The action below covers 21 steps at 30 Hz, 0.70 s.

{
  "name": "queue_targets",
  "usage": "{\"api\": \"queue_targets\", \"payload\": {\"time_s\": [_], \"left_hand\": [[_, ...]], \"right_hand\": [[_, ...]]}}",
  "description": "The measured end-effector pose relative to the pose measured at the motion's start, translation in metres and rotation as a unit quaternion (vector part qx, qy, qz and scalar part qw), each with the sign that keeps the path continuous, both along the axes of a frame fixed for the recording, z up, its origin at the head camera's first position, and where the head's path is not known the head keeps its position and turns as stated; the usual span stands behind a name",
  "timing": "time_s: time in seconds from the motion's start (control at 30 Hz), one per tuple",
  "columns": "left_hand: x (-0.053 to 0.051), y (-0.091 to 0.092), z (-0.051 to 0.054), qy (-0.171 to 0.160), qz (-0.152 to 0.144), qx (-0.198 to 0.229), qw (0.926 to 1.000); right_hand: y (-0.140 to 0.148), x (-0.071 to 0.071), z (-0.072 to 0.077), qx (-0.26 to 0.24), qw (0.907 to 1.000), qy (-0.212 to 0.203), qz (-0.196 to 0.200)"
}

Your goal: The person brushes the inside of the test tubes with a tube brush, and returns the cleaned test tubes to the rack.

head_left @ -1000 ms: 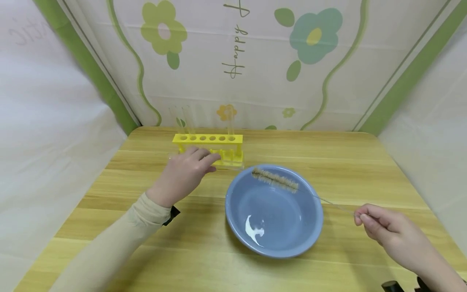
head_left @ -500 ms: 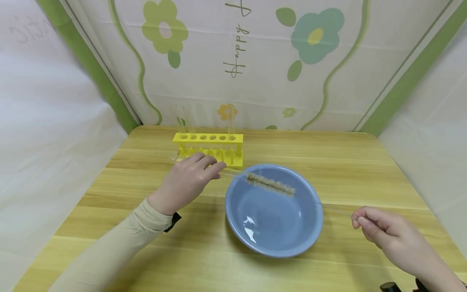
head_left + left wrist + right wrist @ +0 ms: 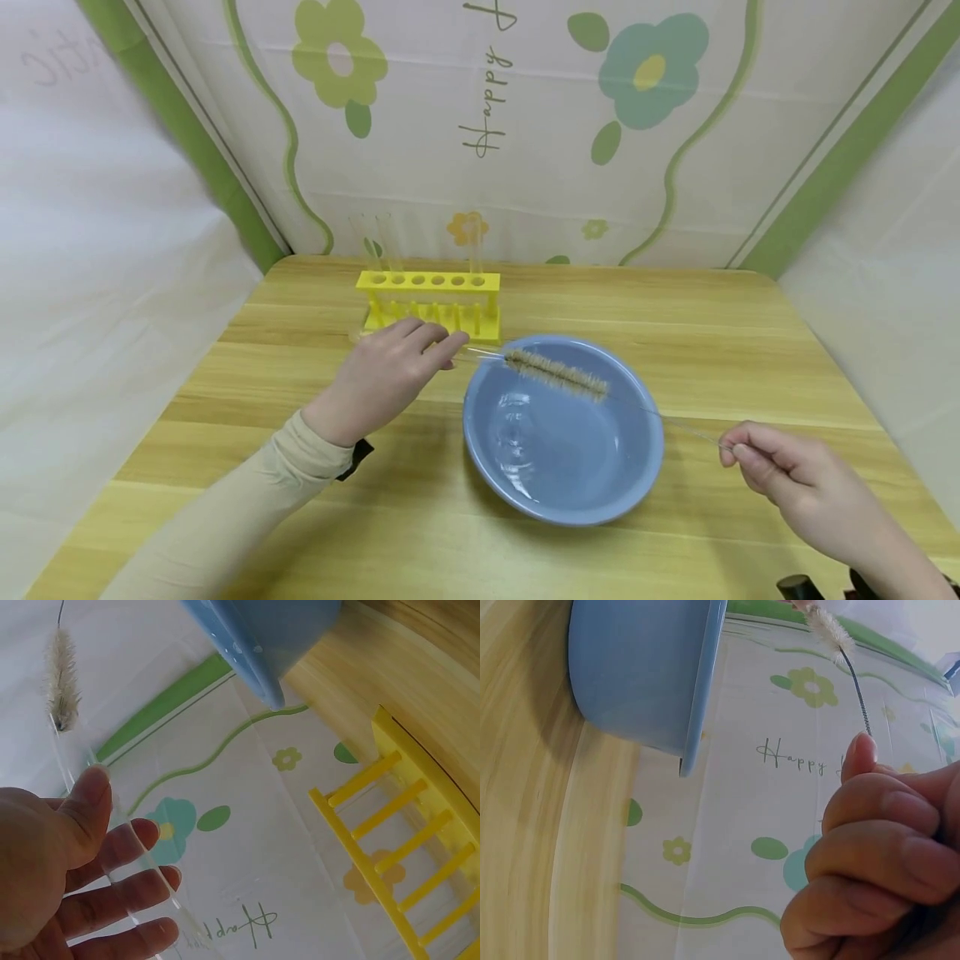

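My left hand [image 3: 386, 379] holds a clear glass test tube [image 3: 176, 909] between thumb and fingers, its mouth towards the right. At that mouth is the tip of a test tube brush [image 3: 557, 373] with pale bristles; most of the bristles [image 3: 61, 679] are outside the glass. The brush lies slantwise above the blue basin [image 3: 570, 454], which has water in it. To the right of the basin, my right hand [image 3: 806, 479] pinches the end of the thin twisted wire handle [image 3: 857, 694] between thumb and forefinger, the other fingers curled.
Behind my left hand stands a yellow test tube rack [image 3: 427, 281]. It bears 3 upright clear test tubes [image 3: 476, 246], two at the left and one at the right. A floral curtain [image 3: 525, 183] hangs behind the wooden table [image 3: 637, 304].
My left hand has moved slightly right and towards me, bringing the tube mouth to the brush tip. The right hand has shifted slightly left with the brush. Ripples show in the basin.
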<state>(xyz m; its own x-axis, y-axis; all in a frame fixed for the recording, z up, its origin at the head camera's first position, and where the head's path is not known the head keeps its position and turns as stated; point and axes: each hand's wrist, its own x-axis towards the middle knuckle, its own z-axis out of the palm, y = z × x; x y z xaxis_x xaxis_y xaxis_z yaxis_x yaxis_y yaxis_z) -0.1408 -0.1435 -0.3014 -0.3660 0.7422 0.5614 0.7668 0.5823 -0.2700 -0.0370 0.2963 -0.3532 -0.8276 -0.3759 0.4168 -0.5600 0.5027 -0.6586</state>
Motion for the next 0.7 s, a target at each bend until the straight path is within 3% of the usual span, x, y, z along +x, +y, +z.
{"api": "queue_targets", "payload": {"time_s": [0.17, 0.43, 0.7], "left_hand": [[0.002, 0.000, 0.002, 0.017, -0.004, -0.003, 0.9999], [0.006, 0.000, 0.005, 0.055, -0.013, -0.022, 0.9981], [0.010, 0.001, 0.004, 0.055, -0.012, -0.025, 0.9981]], "right_hand": [[0.000, 0.000, -0.002, -0.013, 0.9998, 0.003, 0.015], [-0.007, -0.001, 0.001, 0.024, 0.9993, 0.017, 0.023], [-0.012, -0.003, 0.000, 0.009, 0.9987, 0.006, 0.050]]}}
